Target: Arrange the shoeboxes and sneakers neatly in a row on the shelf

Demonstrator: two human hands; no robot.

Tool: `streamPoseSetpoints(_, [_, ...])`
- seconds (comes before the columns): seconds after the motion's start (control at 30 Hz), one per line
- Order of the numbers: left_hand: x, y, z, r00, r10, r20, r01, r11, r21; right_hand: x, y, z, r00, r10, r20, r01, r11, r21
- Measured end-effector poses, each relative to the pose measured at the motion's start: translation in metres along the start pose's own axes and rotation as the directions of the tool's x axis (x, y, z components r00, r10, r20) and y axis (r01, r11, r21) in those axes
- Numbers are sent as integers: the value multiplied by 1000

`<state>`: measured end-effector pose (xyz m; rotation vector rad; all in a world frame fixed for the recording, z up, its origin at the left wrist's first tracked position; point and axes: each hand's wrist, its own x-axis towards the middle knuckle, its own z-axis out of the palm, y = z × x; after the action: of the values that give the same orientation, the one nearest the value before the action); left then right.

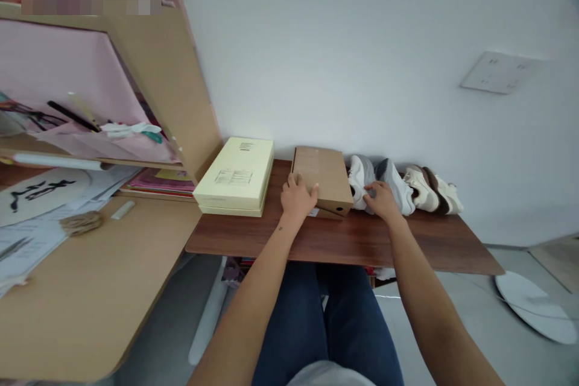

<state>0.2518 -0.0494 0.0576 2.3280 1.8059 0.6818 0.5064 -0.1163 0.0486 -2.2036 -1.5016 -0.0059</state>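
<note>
A brown cardboard shoebox (pixel 323 172) lies closed on the dark wooden board (pixel 253 244). My left hand (pixel 298 196) rests on the box's front left part, fingers spread and touching its lid. Just right of the box stands a white sneaker (pixel 359 178) with grey parts. My right hand (pixel 382 199) is at this shoe's near end, thumb and fingers closed on a greyish part of it. A second white and grey sneaker (pixel 395 187) sits against it, partly behind my right hand.
A pale yellow shoebox (pixel 237 175) lies left of the brown one. Cream and brown shoes (pixel 423 187) lean in a row at the right. On the left stands a desk (pixel 149 253) with papers and a shelf. A white round disc (pixel 536 307) lies on the floor.
</note>
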Motion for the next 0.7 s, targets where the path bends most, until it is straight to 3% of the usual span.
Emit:
streamPoseSetpoints(0.17, [3,4,0,1000,-9,7,9,1000,-21,-2,0,-3,1000,-2,2,2,999,43])
streamPoseSetpoints(0.3, [-9,-6,-18,998,62,-31,-66,990,-124,-14,-7,-11,998,18,-55,-17,1000,15])
streamPoseSetpoints(0.4, [-30,-49,-40,965,124,-233,-168,969,-182,-39,-14,-18,971,32,-235,-29,999,17])
streamPoseSetpoints(0.47, [-46,-93,-54,921,19,-390,-107,973,-206,-62,-23,-19,952,14,-304,-2,999,41])
streamPoseSetpoints(0.53, [-63,-138,-65,865,-163,-475,37,964,-263,-87,-39,-17,954,-9,-300,36,996,84])
streamPoseSetpoints(0.6, [-78,-173,-73,829,-298,-474,145,932,-331,-110,-64,-11,962,-54,-267,103,980,171])
streamPoseSetpoints(0.7, [-95,-196,-81,838,-372,-399,193,886,-422,-130,-111,-1,958,-203,-201,265,894,360])
